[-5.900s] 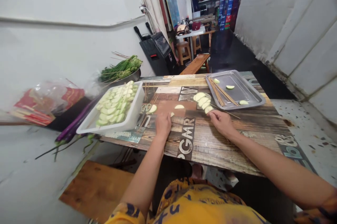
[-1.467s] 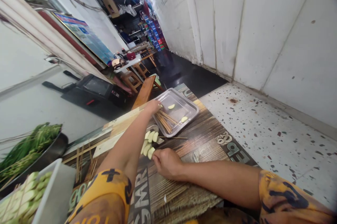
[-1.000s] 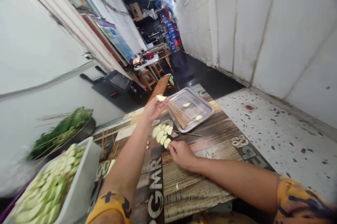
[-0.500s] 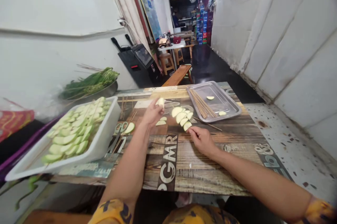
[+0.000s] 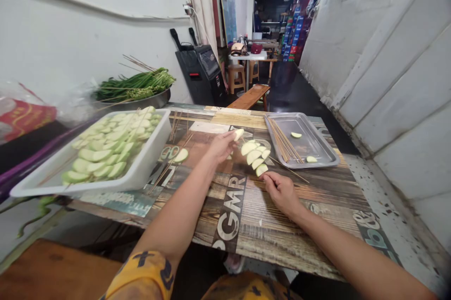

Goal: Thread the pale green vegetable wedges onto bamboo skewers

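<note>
My left hand (image 5: 222, 146) pinches a pale half-moon vegetable slice (image 5: 238, 134) with a thin green edge. Just right of it is a skewer loaded with several similar slices (image 5: 252, 156), fanned out above the table. My right hand (image 5: 282, 192) grips this skewer at its near end, close below the lowest slice; most of the stick is hidden by the slices and fingers. Whether the slice in my left hand touches the skewer's far tip, I cannot tell. Another slice (image 5: 181, 155) lies on the table left of my left hand.
At the left stands a white plastic tub (image 5: 155, 149) heaped with skewered slices. A metal tray (image 5: 319, 142) at the right bears bamboo skewers (image 5: 284, 140) and two slices. Loose skewers lie on the patterned table (image 5: 271, 239). Behind the tub is a bowl of greens (image 5: 137, 86).
My left hand has carried its slice rightward, closer to the far end of the loaded skewer. My right hand keeps its grip on the skewer. The camera view has turned a little to the left.
</note>
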A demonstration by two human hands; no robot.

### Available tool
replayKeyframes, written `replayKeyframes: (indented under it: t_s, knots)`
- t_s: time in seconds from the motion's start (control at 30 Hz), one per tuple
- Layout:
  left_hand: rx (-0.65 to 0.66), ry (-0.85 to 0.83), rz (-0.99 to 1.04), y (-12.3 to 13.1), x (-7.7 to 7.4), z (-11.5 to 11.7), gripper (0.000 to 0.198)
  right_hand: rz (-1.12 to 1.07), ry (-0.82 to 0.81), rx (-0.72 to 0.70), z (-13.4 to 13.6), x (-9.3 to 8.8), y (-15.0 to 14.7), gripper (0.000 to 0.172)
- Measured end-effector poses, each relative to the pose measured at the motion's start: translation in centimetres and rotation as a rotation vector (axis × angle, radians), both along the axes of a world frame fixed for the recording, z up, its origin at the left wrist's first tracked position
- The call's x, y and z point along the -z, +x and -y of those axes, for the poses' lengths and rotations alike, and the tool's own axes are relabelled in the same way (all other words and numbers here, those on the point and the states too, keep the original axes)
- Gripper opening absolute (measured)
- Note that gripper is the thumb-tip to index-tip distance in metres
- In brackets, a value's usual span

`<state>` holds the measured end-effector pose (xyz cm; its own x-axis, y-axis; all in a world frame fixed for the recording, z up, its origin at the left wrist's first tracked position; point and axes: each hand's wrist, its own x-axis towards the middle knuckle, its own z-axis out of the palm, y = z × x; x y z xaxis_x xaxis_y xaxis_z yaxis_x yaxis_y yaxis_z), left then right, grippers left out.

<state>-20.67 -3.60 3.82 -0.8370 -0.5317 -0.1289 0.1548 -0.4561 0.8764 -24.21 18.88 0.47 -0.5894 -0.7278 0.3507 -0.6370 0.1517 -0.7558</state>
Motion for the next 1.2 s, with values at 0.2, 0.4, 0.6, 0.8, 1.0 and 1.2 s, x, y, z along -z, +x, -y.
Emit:
replayKeyframes:
  t_s: [0.2,0.4,0.6,0.8,1.0,1.2]
  knots:
    - [-0.021,0.003,0.026,-0.11,0.00,-0.24,0.015,0.033,0.015,-0.012,0.10,0.09,0.04,0.028]
    - [0.003,-0.003,0.000,-0.19,0.25,-0.17,0.016,0.030,0.016,-0.009,0.12,0.12,-0.03,0.028]
    - [0.007,0.019,0.000,-0.21,0.37,-0.03,0.013,0.050,0.037,-0.008,0.11,-0.03,0.06,0.028]
    - [0.016,0.011,-0.015,-0.18,0.45,0.05,0.014,0.044,0.039,-0.016,0.11,-0.18,0.06,0.029]
    - [-0.012,-0.006,0.005,-0.29,0.51,0.02,0.015,0.047,0.033,-0.012,0.13,0.10,-0.04,0.029]
    - [0.014,-0.021,0.015,-0.33,0.59,-0.03,0.015,0.051,0.036,-0.013,0.14,0.17,-0.10,0.029]
